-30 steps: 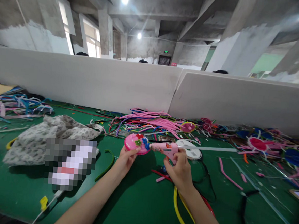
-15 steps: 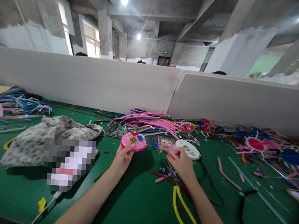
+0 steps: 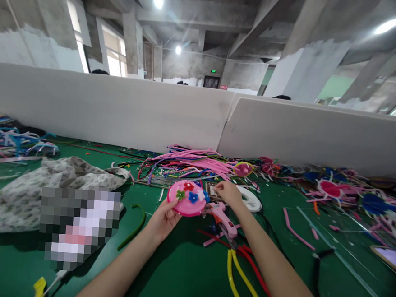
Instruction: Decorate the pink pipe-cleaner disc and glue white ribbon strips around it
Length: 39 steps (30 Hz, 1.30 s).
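My left hand (image 3: 164, 219) grips a round pink disc (image 3: 187, 206) by its lower left edge, thumb on top. Red, green and blue flowers with pale centres sit on the disc, and a white one shows at its right edge. Over a small shallow box (image 3: 211, 191) of tiny pale pieces is my right hand (image 3: 229, 194), fingertips pinched together; whatever lies between them is too small to see. Below that hand rests a pink glue gun (image 3: 225, 219). Scissors with yellow handles (image 3: 244, 283) lie partly under the glue gun.
Pink pipe cleaners (image 3: 200, 161) are heaped along a white partition (image 3: 136, 112). A white ring-shaped spool (image 3: 251, 200) is right of the box. To the left are a floral cloth (image 3: 14, 199) and a blurred-out device with a cable. Finished-looking coloured discs (image 3: 330, 189) pile up at right.
My right hand has let go of the glue gun, now on the table, and moved up to the small box. The disc has shifted right and tilted toward me.
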{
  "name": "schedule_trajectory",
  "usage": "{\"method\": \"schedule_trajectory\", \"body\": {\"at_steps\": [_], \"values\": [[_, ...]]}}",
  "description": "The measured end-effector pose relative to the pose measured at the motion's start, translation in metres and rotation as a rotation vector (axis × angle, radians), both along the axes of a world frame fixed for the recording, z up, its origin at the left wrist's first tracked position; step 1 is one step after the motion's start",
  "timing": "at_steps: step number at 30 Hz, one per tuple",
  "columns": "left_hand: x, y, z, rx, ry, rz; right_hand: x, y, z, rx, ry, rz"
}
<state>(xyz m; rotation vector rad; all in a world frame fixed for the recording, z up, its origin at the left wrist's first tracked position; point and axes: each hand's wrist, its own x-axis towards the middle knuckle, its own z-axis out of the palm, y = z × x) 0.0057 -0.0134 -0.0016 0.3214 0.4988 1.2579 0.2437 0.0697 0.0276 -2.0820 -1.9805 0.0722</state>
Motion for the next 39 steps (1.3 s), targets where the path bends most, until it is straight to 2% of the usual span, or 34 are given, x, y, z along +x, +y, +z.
{"method": "schedule_trajectory", "body": {"at_steps": [4, 9, 13, 17, 19, 22, 25, 28, 31, 39], "values": [[0.0, 0.002, -0.003, 0.023, -0.007, -0.013, 0.002, 0.016, 0.0, -0.105, -0.046, -0.002], [0.002, 0.002, -0.006, 0.026, -0.011, -0.026, 0.006, 0.011, -0.003, -0.106, -0.068, 0.014], [0.003, 0.001, -0.007, 0.015, 0.001, -0.017, 0.01, 0.012, -0.008, -0.049, -0.025, 0.032], [0.002, 0.003, -0.005, 0.005, 0.019, -0.002, 0.012, 0.013, -0.01, 0.1, 0.067, 0.039], [0.003, 0.003, -0.004, -0.007, 0.031, 0.001, 0.006, 0.003, -0.008, 0.215, 0.132, 0.048], [0.004, 0.003, -0.002, -0.036, 0.055, -0.003, -0.015, -0.026, -0.003, 0.398, 0.245, 0.13], [0.005, 0.001, -0.001, -0.051, 0.068, -0.006, -0.044, -0.062, 0.002, 0.477, 0.347, 0.335], [0.004, 0.001, 0.001, -0.048, 0.073, -0.01, -0.065, -0.085, 0.004, 0.497, 0.407, 0.485], [0.004, 0.0, 0.003, -0.055, 0.082, -0.009, -0.071, -0.089, 0.001, 0.502, 0.442, 0.54], [0.006, -0.003, 0.004, -0.036, 0.065, -0.019, -0.076, -0.084, -0.007, 0.536, 0.491, 0.58]]}}
